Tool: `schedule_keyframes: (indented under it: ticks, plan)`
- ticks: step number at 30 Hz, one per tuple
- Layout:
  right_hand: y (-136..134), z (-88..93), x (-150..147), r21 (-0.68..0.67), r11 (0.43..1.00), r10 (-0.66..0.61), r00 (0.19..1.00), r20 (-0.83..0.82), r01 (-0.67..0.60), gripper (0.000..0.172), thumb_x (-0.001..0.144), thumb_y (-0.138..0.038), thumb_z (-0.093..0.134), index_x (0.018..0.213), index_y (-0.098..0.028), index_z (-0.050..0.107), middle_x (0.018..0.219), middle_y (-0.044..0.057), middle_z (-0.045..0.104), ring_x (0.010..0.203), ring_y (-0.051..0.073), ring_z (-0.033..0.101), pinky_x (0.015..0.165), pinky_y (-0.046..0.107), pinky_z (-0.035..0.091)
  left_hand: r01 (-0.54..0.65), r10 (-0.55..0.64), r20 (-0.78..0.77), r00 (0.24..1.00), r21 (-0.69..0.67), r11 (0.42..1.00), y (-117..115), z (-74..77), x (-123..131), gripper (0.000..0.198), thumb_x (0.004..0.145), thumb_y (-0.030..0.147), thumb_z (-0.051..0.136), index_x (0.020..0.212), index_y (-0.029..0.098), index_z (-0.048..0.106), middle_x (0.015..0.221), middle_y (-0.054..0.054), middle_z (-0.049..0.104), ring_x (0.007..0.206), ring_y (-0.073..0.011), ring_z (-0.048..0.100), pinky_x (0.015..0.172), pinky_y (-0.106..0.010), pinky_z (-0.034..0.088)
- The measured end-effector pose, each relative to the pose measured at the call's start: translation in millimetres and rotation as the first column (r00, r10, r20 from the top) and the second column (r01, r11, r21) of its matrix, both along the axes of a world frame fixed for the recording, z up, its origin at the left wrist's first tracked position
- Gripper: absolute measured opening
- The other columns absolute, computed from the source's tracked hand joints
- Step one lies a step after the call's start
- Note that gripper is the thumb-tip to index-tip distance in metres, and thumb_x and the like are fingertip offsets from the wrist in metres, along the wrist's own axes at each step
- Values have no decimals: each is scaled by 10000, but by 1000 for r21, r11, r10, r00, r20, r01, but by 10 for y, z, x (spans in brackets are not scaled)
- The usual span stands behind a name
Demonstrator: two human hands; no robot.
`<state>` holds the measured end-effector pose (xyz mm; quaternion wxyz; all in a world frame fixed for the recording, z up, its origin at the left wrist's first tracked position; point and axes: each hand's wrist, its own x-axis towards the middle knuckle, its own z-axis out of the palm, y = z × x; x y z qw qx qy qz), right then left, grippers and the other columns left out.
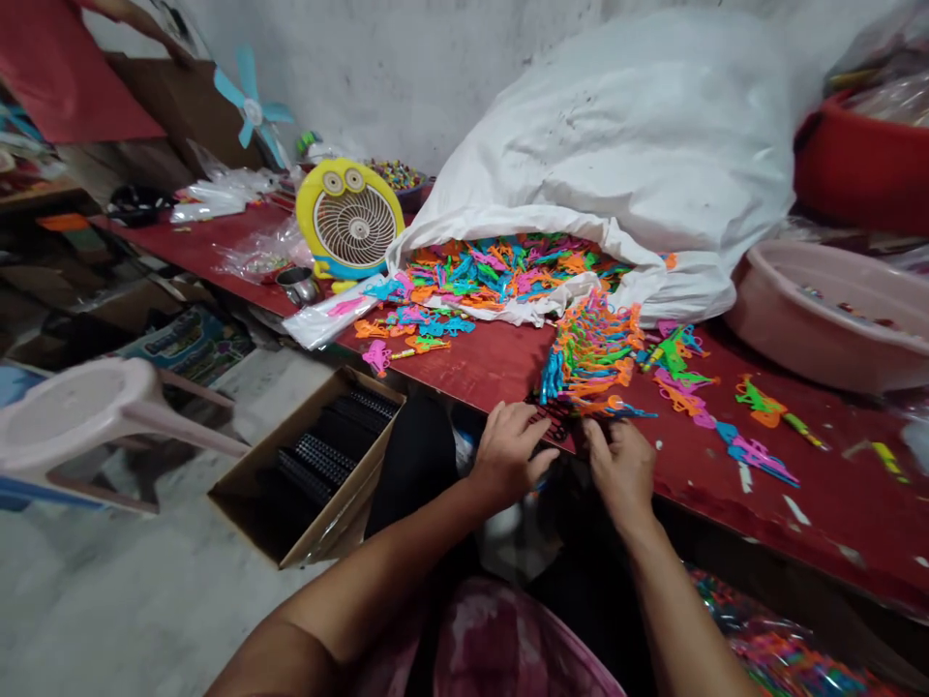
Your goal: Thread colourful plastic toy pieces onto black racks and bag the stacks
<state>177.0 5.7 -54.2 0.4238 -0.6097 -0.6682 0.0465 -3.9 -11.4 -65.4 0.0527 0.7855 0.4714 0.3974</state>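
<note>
My left hand [510, 447] is at the table's front edge, with its fingers stretched out and apart over a black openwork plastic piece [555, 418]. Just to its right, my right hand [622, 467] has curled fingers and a thumb close to the near end of a row of plastic toy figures [595, 348]. What sits between those fingers is hidden. The orange, green, blue and pink figures are packed closely, slanting away from me. Loose toy figures [678, 363] lie to the right of the row. Behind it, a white sack [616, 126] lies with its mouth toward me, spilling more of them.
The red table [486, 360] carries a yellow fan [352, 227] and a pink basin [827, 310]. Left of my knee stands a cardboard box [341, 528] of black ridged trays, with a plastic stool [79, 411] farther left. Another person [73, 77] stands at the far left.
</note>
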Motion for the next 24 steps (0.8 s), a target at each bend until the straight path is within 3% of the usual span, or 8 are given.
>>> schedule_keyframes:
  ticks: [4,9,12,18,24]
  plan:
    - [-22,11,89,15,999,-28,1000,9,28,356,925,-460,478,768,-174,623,693,57,621,610,178,540,599,294,378,39,-42,-77,996,-40,998,-9,-103,-9,401,908,408,580,1261,218,586,1322,-87,585,1292,-273,453,1150,-543,280]
    - [-38,18,71,19,999,-48,997,66,47,410,921,-468,492,628,-192,570,582,29,562,526,155,485,556,289,355,61,-64,-76,995,-32,998,5,-97,-43,369,935,372,530,1266,219,589,1322,-100,587,1299,-269,454,1141,-543,300]
    - [-44,-25,54,47,998,-40,998,49,37,394,929,-449,491,671,-180,618,628,53,609,569,174,541,578,298,401,62,-63,-69,996,-17,998,16,-126,-45,359,943,366,516,1260,218,598,1320,-103,591,1296,-272,463,1133,-546,309]
    - [-90,-85,59,107,989,86,988,125,-100,282,944,-375,500,950,-166,690,847,96,702,781,222,654,719,337,490,66,-65,-43,997,16,998,18,-116,-65,308,934,343,540,1201,214,621,1293,-93,609,1264,-268,488,1121,-533,334]
    - [-103,-52,-9,60,995,67,987,144,-76,285,945,-357,521,835,-139,667,758,135,680,699,237,645,657,340,465,78,-79,-25,997,-51,996,-41,-24,-155,283,941,283,517,1199,213,610,1295,-78,604,1257,-293,486,1145,-524,297]
